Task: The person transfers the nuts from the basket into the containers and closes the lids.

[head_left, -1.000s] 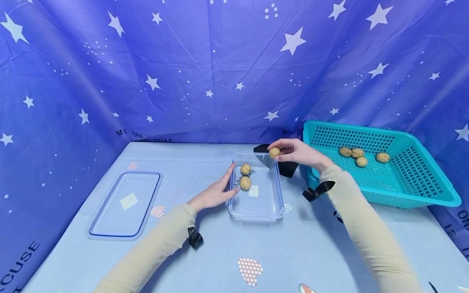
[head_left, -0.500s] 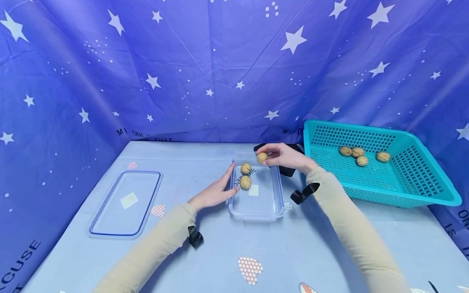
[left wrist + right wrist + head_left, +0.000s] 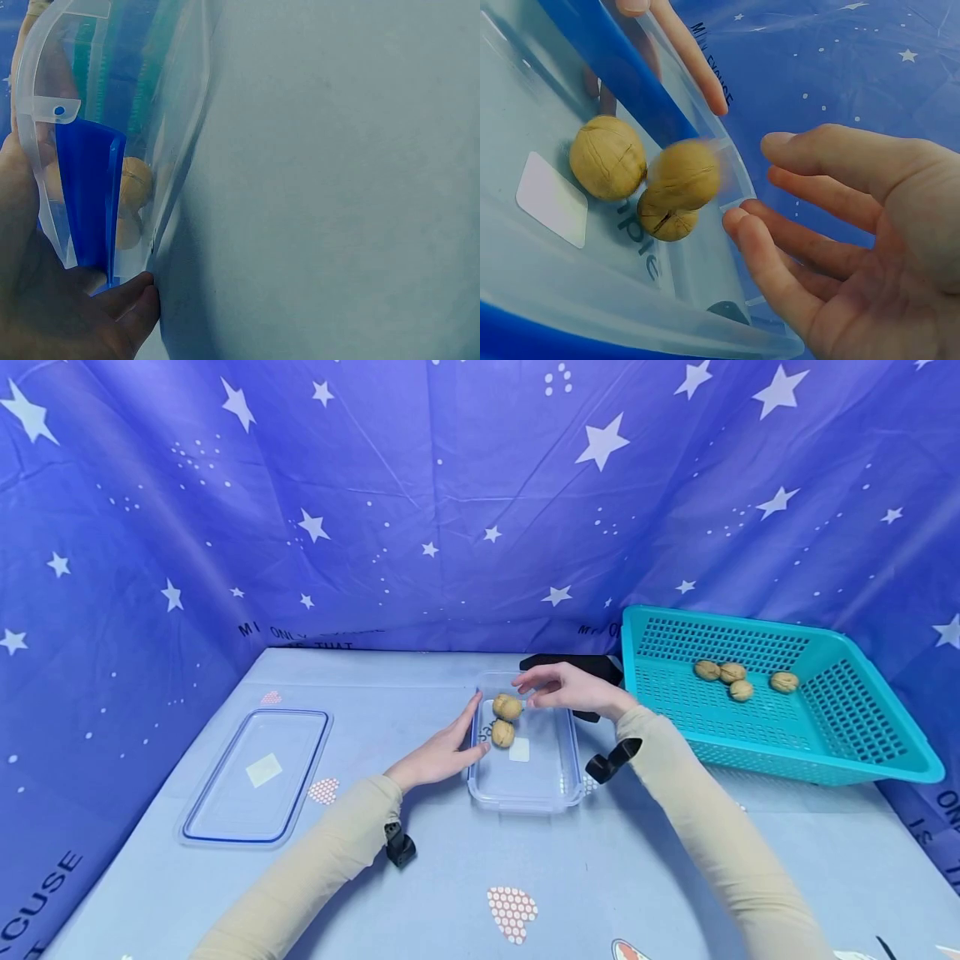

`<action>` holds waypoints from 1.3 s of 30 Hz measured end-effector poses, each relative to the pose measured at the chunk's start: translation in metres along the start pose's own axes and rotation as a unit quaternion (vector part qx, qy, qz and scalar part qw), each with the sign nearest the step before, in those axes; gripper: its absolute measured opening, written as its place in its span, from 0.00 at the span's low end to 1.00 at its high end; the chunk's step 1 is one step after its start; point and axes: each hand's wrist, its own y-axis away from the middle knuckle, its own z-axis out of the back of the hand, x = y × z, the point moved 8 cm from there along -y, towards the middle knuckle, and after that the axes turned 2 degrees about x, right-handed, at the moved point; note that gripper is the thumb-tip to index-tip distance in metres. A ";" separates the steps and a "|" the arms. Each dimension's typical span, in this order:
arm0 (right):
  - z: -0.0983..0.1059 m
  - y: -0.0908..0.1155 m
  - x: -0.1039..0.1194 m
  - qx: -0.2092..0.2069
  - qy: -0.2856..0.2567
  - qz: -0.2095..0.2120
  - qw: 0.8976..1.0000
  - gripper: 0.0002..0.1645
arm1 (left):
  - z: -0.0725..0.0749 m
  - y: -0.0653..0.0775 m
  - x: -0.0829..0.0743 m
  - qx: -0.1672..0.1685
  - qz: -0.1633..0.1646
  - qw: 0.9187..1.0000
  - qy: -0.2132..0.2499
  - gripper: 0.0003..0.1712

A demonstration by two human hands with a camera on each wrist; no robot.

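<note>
A clear plastic food container (image 3: 525,799) stands on the table, holding walnuts. One walnut (image 3: 503,734) lies against its left side; behind it, two more overlap in the head view. The upper walnut (image 3: 688,174) of that pair is blurred in the right wrist view, apart from the fingers. My right hand (image 3: 577,690) hovers over the container's far end, fingers spread and holding nothing. My left hand (image 3: 437,757) rests along the container's left wall, fingers extended, by the blue side flap (image 3: 91,199).
A teal basket (image 3: 795,727) with several walnuts (image 3: 732,672) stands at the right. At the left lies the clear lid (image 3: 234,806) with a blue seal. Black material (image 3: 573,665) lies behind the container. A blue star-patterned curtain (image 3: 450,502) rises behind the table.
My right hand has moved left over the container and let go of its walnut, which now overlaps the far walnut. My left hand has stayed at the container's side.
</note>
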 end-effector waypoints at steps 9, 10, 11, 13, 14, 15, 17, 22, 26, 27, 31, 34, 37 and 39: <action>0.003 0.005 0.002 0.001 0.008 0.006 1.000 0.27 | 0.001 0.001 0.000 -0.001 -0.007 1.000 -0.001 0.49; 0.004 0.005 0.002 0.001 0.007 0.006 1.000 0.27 | 0.001 0.001 0.000 -0.001 -0.008 1.000 -0.001 0.49; 0.005 0.006 0.003 0.000 0.006 0.007 1.000 0.27 | 0.001 0.001 0.001 -0.001 -0.009 1.000 0.001 0.49; 0.006 0.008 0.003 -0.004 0.009 0.006 1.000 0.27 | 0.001 0.000 0.001 -0.001 -0.010 1.000 0.001 0.49; 0.007 0.009 0.004 -0.005 0.011 0.005 1.000 0.27 | 0.001 0.000 0.001 -0.001 -0.010 1.000 0.001 0.49; 0.008 0.010 0.004 -0.006 0.013 0.004 1.000 0.27 | 0.000 0.000 0.002 -0.001 -0.010 1.000 -0.001 0.49; 0.009 0.013 0.004 -0.008 0.016 0.001 1.000 0.26 | 0.000 0.000 0.002 0.000 -0.010 1.000 -0.003 0.49; 0.013 0.019 0.006 -0.015 0.020 -0.002 1.000 0.24 | 0.000 0.001 0.000 0.001 -0.010 1.000 -0.004 0.49; 0.018 0.023 0.007 -0.021 0.019 0.001 1.000 0.24 | 0.001 0.002 -0.002 0.001 -0.008 1.000 -0.001 0.49; 0.020 0.024 0.007 -0.022 0.019 0.001 1.000 0.24 | 0.001 0.002 -0.002 0.002 -0.008 1.000 -0.003 0.49; 0.027 0.030 0.010 -0.032 0.019 0.006 0.999 0.23 | 0.000 0.001 -0.002 0.005 -0.009 1.000 -0.006 0.49; 0.033 0.034 0.010 -0.035 0.014 0.004 0.999 0.23 | 0.000 0.001 -0.002 0.004 -0.009 1.000 -0.005 0.49; 0.041 0.039 0.009 -0.041 0.010 -0.006 0.999 0.24 | 0.000 0.001 -0.002 0.003 -0.008 1.000 -0.005 0.50; 0.047 0.044 0.009 -0.047 0.006 -0.015 0.999 0.24 | 0.000 0.001 -0.002 0.003 -0.006 1.000 -0.006 0.50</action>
